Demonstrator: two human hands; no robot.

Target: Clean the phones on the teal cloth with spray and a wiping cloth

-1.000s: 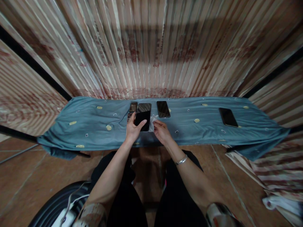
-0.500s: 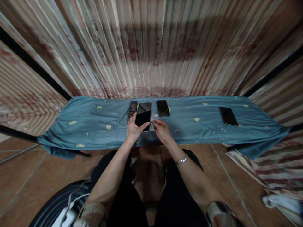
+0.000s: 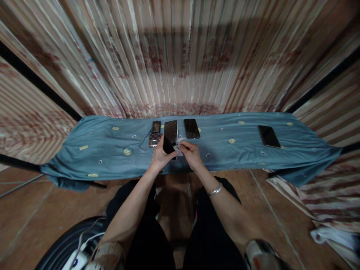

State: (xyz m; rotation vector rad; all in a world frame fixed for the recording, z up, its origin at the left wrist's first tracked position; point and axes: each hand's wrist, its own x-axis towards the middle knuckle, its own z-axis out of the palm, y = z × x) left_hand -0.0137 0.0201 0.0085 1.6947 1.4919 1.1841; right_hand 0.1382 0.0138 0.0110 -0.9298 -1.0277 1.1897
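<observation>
My left hand [image 3: 161, 156] is closed round a black phone [image 3: 170, 135], holding it tilted up on its long edge above the blue-green cloth [image 3: 112, 150]. My right hand [image 3: 190, 153] pinches a small white wipe [image 3: 178, 147] against the phone's right side. A small patterned device [image 3: 155, 134] lies just left of the held phone. A second black phone [image 3: 191, 128] lies flat just to the right. A third black phone [image 3: 269, 136] lies far to the right on the cloth.
The cloth covers a long narrow table set against a striped curtain wall [image 3: 180, 56]. Tiled floor shows below, with a black round object and white cable [image 3: 75, 243] at bottom left and white fabric [image 3: 334, 240] at bottom right.
The held phone has turned from nearly flat to standing on its edge, so it looks narrower. Both hands stayed at the same spot.
</observation>
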